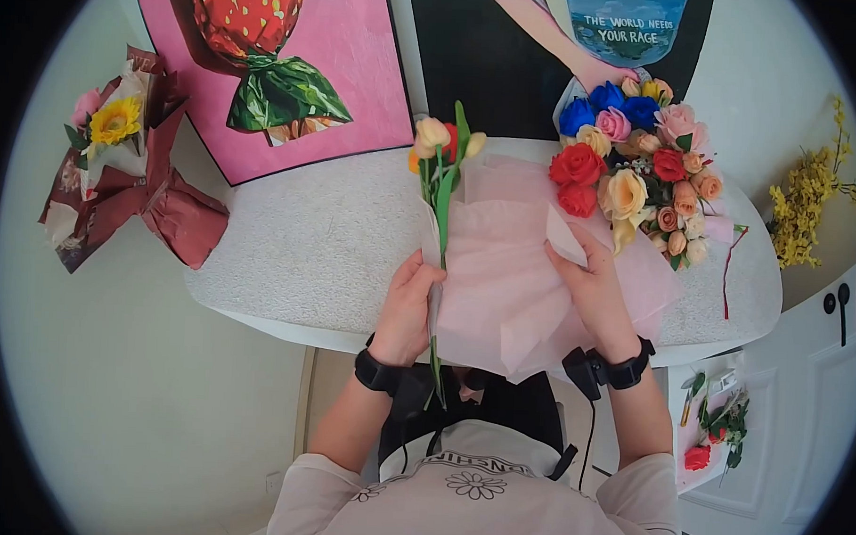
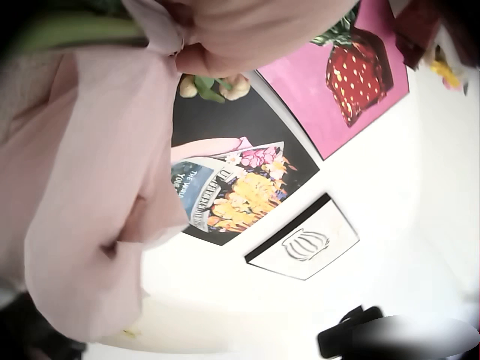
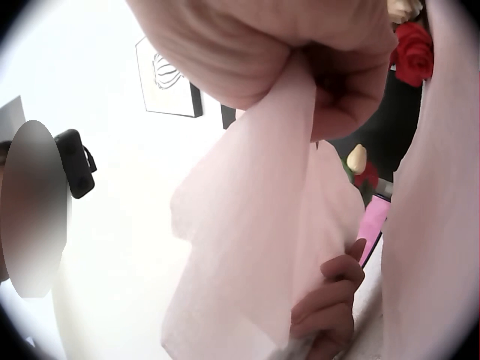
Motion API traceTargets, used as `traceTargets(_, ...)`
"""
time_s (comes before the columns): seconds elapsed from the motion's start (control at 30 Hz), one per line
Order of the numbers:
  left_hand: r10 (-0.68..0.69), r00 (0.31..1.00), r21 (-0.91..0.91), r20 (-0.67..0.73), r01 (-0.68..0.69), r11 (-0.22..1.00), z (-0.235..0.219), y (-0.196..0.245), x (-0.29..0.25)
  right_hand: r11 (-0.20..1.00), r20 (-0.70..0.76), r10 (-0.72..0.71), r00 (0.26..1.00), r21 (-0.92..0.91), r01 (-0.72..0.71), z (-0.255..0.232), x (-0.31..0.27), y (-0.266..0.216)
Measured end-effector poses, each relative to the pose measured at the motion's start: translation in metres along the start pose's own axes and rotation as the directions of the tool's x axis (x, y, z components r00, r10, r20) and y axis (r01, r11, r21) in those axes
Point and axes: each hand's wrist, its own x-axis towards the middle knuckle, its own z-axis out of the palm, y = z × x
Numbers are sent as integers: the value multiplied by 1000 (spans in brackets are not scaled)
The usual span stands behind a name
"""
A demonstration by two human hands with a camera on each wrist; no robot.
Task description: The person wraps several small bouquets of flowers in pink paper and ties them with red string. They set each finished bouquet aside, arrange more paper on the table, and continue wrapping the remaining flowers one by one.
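Near the front edge of the white table [image 1: 287,244], my left hand [image 1: 408,309] grips a small bunch of tulips [image 1: 434,134] by its stems, together with the edge of pale pink wrapping paper [image 1: 489,270]. The blooms point away from me and the stem ends hang past the table edge. My right hand [image 1: 599,297] pinches a fold of the same paper on its right side. In the right wrist view that fold [image 3: 255,195] hangs from the thumb and fingers. The left wrist view shows the paper [image 2: 97,187] bulging beside the left hand [image 2: 255,30].
A large bunch of mixed roses [image 1: 629,185] lies at the back right, beside a thin red ribbon [image 1: 728,278]. Left stands a sunflower bouquet in dark red paper [image 1: 180,216]. Two pictures lean behind. Loose flowers [image 1: 697,457] rest on a lower surface at right.
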Motion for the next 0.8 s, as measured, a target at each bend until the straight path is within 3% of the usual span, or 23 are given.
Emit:
traceTargets(0.07, -32, 999, 15, -33, 33, 999, 7, 2, -2, 999, 7, -18, 1000, -44, 18, 1, -3, 0)
traceTargets(0.13, 17, 1000, 85, 1, -17, 996, -1, -2, 0, 994, -22, -33, 999, -109, 31, 1, -5, -6)
traceTargets(0.37, 93, 994, 126, 60, -100, 987, -22, 2, -3, 996, -105, 58, 993, 74, -51, -19, 3, 10)
traceTargets(0.43, 69, 997, 166, 18, -71, 984, -21, 6, -8, 989, -97, 80, 992, 131, -67, -21, 5, 15)
traceTargets(0.57, 104, 993, 258, -59, -85, 962, -31, 7, -9, 986, -104, 111, 988, 135, -96, -24, 4, 16)
traceTargets(0.67, 129, 991, 252, 19, -129, 959, -34, 14, -9, 979, -133, 134, 982, 170, -111, -25, 2, 12)
traceTargets(0.77, 227, 974, 347, -24, -204, 915, -40, 15, -8, 987, -160, 123, 979, 128, -103, -31, 3, 22)
traceTargets(0.8, 183, 983, 357, -23, -163, 920, -42, 20, -11, 986, -189, 130, 973, 130, -106, -32, 2, 20)
